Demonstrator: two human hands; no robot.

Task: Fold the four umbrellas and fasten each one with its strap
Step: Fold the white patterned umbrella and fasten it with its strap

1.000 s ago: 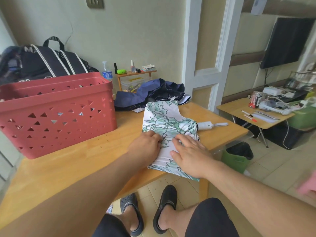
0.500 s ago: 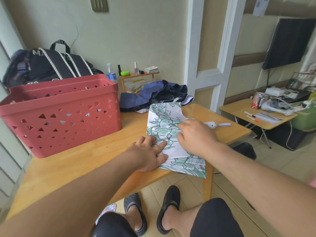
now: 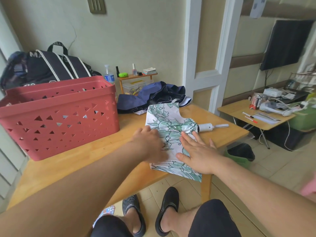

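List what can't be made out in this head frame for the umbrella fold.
- Head view: floral umbrella strap, not identifiable; both hands cover the near canopy.
- Left hand fingertips: motion-blurred, so pinching or pressing is unclear. Right hand lies flat.
- Red basket contents: hidden by its wall.
- Navy umbrella: crumpled, strap not visible.
- Other two umbrellas: not identifiable.

Pale green wall, tiled floor, dark TV hung above a low side table by the white doorframe.
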